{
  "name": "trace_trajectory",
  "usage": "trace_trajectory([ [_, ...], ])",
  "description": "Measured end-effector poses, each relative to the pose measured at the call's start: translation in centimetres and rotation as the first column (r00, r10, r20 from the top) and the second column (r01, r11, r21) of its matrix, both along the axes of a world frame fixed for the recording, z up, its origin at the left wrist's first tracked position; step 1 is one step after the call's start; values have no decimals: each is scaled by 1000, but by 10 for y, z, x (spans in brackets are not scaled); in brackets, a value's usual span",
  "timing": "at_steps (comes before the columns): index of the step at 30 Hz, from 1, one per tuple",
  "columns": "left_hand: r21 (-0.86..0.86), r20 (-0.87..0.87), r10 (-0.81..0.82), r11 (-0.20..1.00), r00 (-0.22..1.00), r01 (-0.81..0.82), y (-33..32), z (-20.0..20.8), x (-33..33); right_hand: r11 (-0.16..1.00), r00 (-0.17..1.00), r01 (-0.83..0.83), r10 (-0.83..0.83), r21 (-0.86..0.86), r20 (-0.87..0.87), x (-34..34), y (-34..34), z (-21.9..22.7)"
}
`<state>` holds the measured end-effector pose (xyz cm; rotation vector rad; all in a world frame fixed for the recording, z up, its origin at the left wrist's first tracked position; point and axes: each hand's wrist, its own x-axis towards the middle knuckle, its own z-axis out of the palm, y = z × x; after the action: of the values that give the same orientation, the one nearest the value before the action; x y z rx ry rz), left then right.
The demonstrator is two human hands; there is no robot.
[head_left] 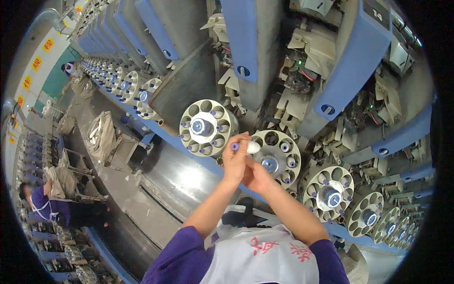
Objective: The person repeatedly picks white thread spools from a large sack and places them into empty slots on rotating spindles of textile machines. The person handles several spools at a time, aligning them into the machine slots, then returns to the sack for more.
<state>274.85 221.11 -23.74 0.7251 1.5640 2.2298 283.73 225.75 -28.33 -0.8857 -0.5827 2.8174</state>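
My left hand (234, 163) is closed around a yarn bobbin (254, 147). The bobbin's white yarn shows on the right of the fist and a purple tube end sticks out on the left. Pressed up against it from the right is my right hand (256, 176), whose fingers are mostly hidden, so their grip does not show. Both hands are over the left edge of a round cream magazine (297, 150) with several pockets, some holding bobbins with purple tips. Left of the hands stands a second round magazine (188, 109), also partly filled with bobbins.
More round magazines (351, 181) continue along the machine to the right. Blue and grey winding units (240, 40) rise behind them. A metal ledge (182, 173) runs on the near left. Across the aisle, a person in purple (41, 203) stands by a cart; a cloth sack (101, 137) holds white bobbins.
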Motion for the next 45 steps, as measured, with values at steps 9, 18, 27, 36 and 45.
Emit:
trace_trajectory([
  [9, -475, -266, -480, 820, 836, 319, -18, 10, -65, 896, 982, 41, -117, -442, -146, -23, 34, -27],
  [18, -762, -493, -429, 632, 757, -138, -78, -24, -94, -54, 680, -631, -519, 774, 518, 51, 29, -6],
  [27, -654, -714, -700, 684, -37, -323, -41, -79, -36, -92, 717, -426, -641, 900, 274, 110, -68, -2],
  [36, -842, -333, -939, 338, -87, -421, 44, 15, 104, 419, -273, -380, -902, 824, 333, 506, -316, 25],
  [45, -556, -803, -230, -47, -550, 830, -132, 18, 751, 638, -742, -437, -654, 634, 146, 852, -483, 5],
])
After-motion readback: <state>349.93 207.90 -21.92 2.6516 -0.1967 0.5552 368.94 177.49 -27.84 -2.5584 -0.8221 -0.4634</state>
